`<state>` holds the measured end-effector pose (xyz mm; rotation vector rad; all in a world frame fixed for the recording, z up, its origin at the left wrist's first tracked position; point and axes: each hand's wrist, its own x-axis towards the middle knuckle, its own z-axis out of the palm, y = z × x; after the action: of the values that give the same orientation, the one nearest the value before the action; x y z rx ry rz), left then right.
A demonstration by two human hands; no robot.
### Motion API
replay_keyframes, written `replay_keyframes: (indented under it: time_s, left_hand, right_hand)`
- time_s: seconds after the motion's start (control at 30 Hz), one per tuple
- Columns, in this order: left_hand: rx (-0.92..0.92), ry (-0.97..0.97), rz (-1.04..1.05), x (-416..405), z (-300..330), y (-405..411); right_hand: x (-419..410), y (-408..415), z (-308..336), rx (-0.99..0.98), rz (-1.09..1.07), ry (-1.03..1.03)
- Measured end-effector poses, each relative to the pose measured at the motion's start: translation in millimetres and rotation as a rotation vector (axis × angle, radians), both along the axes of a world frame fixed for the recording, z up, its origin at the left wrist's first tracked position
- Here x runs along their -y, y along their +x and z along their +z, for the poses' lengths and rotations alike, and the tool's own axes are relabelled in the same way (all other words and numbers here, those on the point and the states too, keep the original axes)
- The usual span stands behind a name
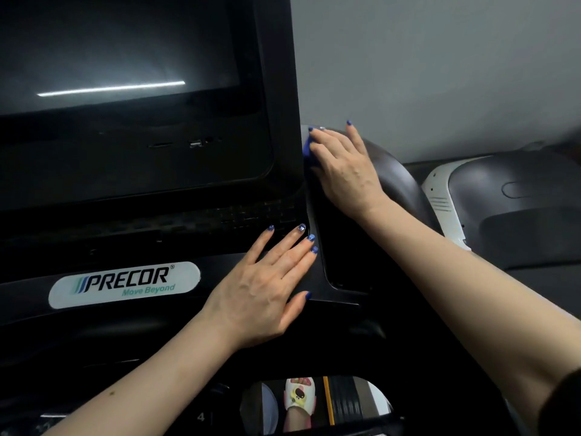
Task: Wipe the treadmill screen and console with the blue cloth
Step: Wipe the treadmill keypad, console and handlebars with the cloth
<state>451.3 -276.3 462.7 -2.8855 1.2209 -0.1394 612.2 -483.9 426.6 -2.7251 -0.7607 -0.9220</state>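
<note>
We note the right hand (344, 166) lying flat, fingers straight, pressing the blue cloth (307, 149) onto the console (339, 234) just right of the screen (119, 55) frame. Only a small blue edge of the cloth shows past the fingertips, touching the frame's right side; the rest is hidden under the palm. The left hand (264, 287) rests open, fingers straight and spread, on the console below the screen's lower right corner, holding nothing. The screen is dark and reflects one bright bar. A white PRECOR badge (124, 284) sits left of the left hand. Through a gap below, we see a foot in a white sandal (298, 401) on the belt (344, 401).
</note>
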Motion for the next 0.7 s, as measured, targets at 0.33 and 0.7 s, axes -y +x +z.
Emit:
replay_keyframes:
  time_s: [0.33, 0.7]
  left_hand:
    - [-0.007, 0.011, 0.007, 0.0, 1.3, -0.4]
    - [-0.009, 0.013, 0.017, -0.2, 1.2, -1.6]
  right_hand:
    - [-13.5, 12.1, -0.5, -0.053, -0.022, -0.055]
    - [5.7, 16.6, 16.3, -0.189, -0.013, -0.152]
